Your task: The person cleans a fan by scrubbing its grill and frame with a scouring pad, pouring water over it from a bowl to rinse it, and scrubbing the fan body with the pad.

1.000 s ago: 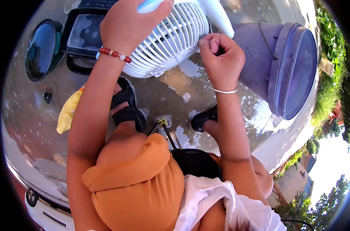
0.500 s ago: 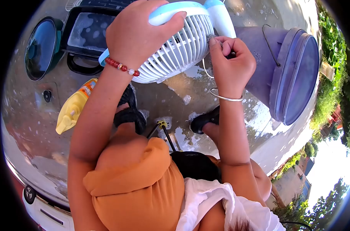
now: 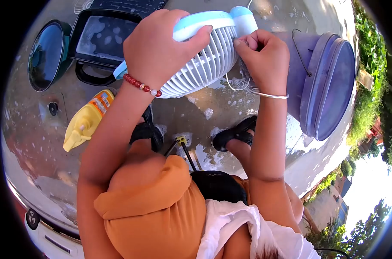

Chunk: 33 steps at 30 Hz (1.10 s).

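Note:
A small white fan (image 3: pixel 204 60) with a light-blue rim is tilted in front of me. My left hand (image 3: pixel 155 47), with a red bead bracelet, grips its rim, thumb over the grille's edge. My right hand (image 3: pixel 267 60), wearing a silver bangle, is at the grille's right side, near the blue-and-white base. Its fingers are pinched on a grey, stringy wad that looks like a steel wool scrubber (image 3: pixel 243 65), partly hidden by the hand. Below the fan's right side hangs a loop of white cord (image 3: pixel 237 89).
Purple lidded bucket (image 3: pixel 308 86) at right. At left are a black pan (image 3: pixel 81 54) with soapy water, a glass lid (image 3: pixel 45 56) and a yellow detergent bottle (image 3: pixel 86 118). Wet, foamy concrete (image 3: pixel 183 116) lies around my black shoes (image 3: pixel 232 134).
My right hand has moved slightly right and up along the fan's side. The fan has shifted a little down and turned, and my left hand, still gripping it, has moved with it.

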Available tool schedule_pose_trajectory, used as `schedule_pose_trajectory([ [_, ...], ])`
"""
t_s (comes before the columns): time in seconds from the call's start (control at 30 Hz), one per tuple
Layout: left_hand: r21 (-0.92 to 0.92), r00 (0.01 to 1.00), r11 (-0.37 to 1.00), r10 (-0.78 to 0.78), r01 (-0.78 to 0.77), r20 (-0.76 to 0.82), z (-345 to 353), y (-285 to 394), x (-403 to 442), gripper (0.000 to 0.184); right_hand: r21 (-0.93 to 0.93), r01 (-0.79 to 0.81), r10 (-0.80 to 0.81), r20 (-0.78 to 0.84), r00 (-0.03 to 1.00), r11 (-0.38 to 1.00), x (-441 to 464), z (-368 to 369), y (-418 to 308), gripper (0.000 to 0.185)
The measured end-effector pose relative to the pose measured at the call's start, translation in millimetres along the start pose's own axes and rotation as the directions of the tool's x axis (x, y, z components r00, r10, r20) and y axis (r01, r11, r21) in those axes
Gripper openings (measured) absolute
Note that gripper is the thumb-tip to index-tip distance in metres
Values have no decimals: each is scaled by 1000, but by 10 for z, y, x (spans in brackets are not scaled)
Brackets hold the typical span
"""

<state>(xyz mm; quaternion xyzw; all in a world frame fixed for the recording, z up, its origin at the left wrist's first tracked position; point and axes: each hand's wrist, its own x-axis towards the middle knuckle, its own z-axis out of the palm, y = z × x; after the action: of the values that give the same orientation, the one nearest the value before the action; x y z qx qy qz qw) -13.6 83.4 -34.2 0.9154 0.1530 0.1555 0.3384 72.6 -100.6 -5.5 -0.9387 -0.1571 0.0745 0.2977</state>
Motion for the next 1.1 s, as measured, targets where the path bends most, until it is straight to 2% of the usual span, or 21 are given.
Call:
schedule_pose_trajectory([
  [0.07,-20,1000,1000,-10,9,-29,17,-24,26,42,16,-36,35,4,999,999,-110,6,54,38],
  [0.1,-24,1000,1000,-9,9,-17,32,-24,1,42,57,-20,23,-44,999,998,-129,42,66,37],
  [0.13,-36,999,999,26,-27,-33,37,-22,-17,42,99,-2,11,-97,995,995,-133,82,57,36],
  [0.2,-41,996,996,76,-79,-54,36,-3,-13,41,71,21,-11,-136,991,997,-34,126,3,35],
  [0.3,3,1000,1000,-1,1,-1,11,36,-7,43,56,20,-15,-93,996,998,9,136,-59,35],
  [0.4,18,999,1000,3,-2,-51,35,-8,6,42,105,47,-34,-116,993,993,-278,87,83,34],
  [0.47,-23,999,1000,13,-14,-49,28,-6,2,42,118,-14,22,-71,997,993,-360,69,123,32],
  [0.5,16,999,999,32,-33,19,1,-12,5,46,102,-53,58,-53,997,993,-321,55,87,32],
  [0.6,42,999,999,28,-26,-40,47,-122,82,49,129,-60,69,-69,995,990,-180,102,71,31],
  [0.67,30,1000,1000,-1,1,-6,20,-183,190,52,48,17,-10,-144,990,999,-114,155,-3,31],
  [0.7,5,999,999,-44,43,32,14,-226,240,53,162,69,-29,-238,971,984,-106,270,89,20],
  [0.73,-17,994,996,-87,88,72,8,-268,270,55,163,69,-28,-240,970,984,-166,338,98,20],
  [0.8,-13,993,996,-92,93,73,-13,-299,320,58,217,134,-40,-388,921,967,-284,446,74,22],
  [0.83,-14,988,991,-128,130,91,-40,-272,345,60,220,137,-35,-414,910,966,-363,481,77,26],
  [0.87,-15,979,986,-165,168,116,-51,-264,338,61,222,135,-34,-408,912,966,-417,523,83,26],
  [1.03,-33,995,997,-65,68,81,10,-347,297,61,252,134,-7,-449,894,958,-343,517,33,28],
  [1.1,-27,993,996,-81,83,86,-2,-237,236,60,217,104,-2,-423,906,971,-225,459,-23,26],
])
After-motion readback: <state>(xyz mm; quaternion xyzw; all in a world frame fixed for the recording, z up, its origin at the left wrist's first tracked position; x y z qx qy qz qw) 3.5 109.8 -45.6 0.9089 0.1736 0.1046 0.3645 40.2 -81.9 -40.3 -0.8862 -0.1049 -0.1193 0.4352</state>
